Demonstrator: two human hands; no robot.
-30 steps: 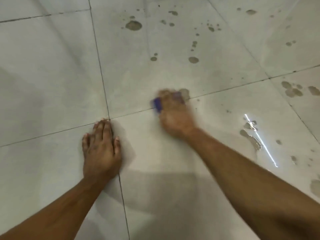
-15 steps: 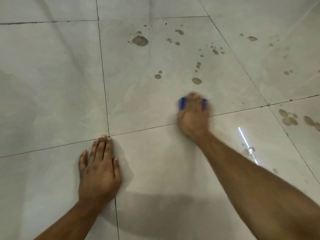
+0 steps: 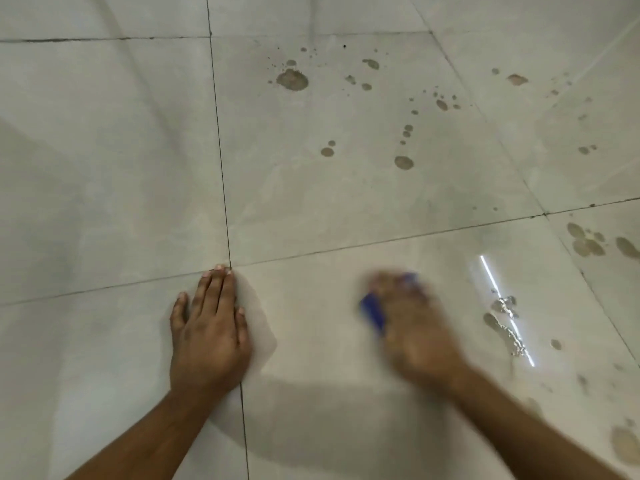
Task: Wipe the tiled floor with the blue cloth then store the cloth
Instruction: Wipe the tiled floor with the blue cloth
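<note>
The floor (image 3: 329,209) is large pale grey tiles with thin dark grout lines. My right hand (image 3: 412,327) is blurred with motion and presses the blue cloth (image 3: 372,311) onto the near tile; only a strip of the cloth shows at the hand's left edge and by the fingertips. Whether its fingers curl round the cloth is too blurred to see. My left hand (image 3: 211,327) lies flat on the floor with straight fingers, its fingertips at the crossing of two grout lines.
Brown wet spots dot the far tile, the largest one (image 3: 292,79) near the top middle. More spots (image 3: 588,242) lie on the right tile. A puddle (image 3: 505,320) with a bright light streak shines right of my right hand.
My right hand has slid the cloth back toward me, from the grout line onto the near tile. The left hand has stayed planted. The view has tilted a little.
</note>
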